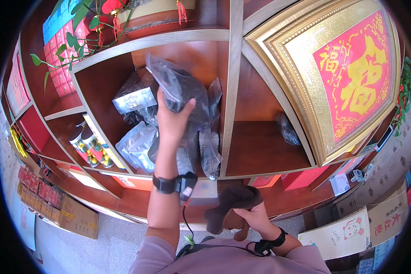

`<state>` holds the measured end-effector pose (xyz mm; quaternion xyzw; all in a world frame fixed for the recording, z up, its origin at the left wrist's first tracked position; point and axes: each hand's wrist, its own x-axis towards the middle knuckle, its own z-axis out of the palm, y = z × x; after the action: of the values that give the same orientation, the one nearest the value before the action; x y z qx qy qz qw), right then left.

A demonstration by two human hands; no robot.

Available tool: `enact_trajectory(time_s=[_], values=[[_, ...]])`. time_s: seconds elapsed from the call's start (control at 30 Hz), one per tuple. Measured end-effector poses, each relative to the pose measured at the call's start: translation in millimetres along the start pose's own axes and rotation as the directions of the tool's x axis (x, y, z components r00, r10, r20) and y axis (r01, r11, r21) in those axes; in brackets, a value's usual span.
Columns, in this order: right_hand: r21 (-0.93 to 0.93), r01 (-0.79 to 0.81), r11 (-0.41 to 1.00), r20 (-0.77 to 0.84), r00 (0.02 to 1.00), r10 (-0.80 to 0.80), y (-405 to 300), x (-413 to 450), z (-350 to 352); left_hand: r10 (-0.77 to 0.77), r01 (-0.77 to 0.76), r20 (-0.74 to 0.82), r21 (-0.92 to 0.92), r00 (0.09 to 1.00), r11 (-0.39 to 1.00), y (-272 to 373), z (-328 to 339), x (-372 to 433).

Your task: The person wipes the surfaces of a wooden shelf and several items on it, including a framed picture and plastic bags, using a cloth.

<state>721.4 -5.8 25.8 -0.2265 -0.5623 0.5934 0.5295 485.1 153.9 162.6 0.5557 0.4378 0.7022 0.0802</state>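
Note:
My left hand [174, 118] reaches into a wooden shelf compartment and grips a clear plastic bag [178, 80] with something dark inside. A box with a silvery side [135, 99] lies left of that hand. Below it rests a silver foil pouch [137, 144], and more clear plastic wrapping [210, 150] hangs at the compartment's right side. Close to my body, my right hand [257, 215] holds a dark brown cloth [231, 205] that droops in several folds; I cannot tell whether it is a glove.
A gold-framed picture [352, 82] leans across the right compartments, partly covering one with a small plastic-wrapped item [287, 130]. Trailing plant leaves [72, 41] hang at upper left. Jars [92, 147] fill a left compartment. Cardboard boxes [78, 215] stand on the floor at left.

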Motion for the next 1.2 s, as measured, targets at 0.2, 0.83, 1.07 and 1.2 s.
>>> enact_trajectory(time_s=[0.2, 0.83, 1.07, 1.2], values=[[-0.099, 0.004, 0.995, 0.029, 1.000, -0.001, 8.7, -4.0, -5.6, -0.135, 0.202, 0.302, -0.205, 0.944, 0.958, -29.9, -5.7, 17.3], [0.100, 0.214, 0.972, -0.668, 0.738, -0.093, 37.4, -1.4, -102.8, 0.451, -0.449, 0.201, -0.060, 0.869, 0.892, 65.1, 24.9, -123.9], [0.059, 0.247, 0.967, -0.721, 0.681, -0.131, 15.5, -14.6, -149.1, -0.001, 0.239, 0.741, -0.216, 0.672, 0.947, 13.2, 176.4, -194.7], [0.014, 0.187, 0.982, -0.699, 0.705, -0.124, 19.4, -31.6, -186.8, -0.330, 0.645, 0.744, -0.174, 0.581, 0.744, -57.6, 287.1, -225.0]])
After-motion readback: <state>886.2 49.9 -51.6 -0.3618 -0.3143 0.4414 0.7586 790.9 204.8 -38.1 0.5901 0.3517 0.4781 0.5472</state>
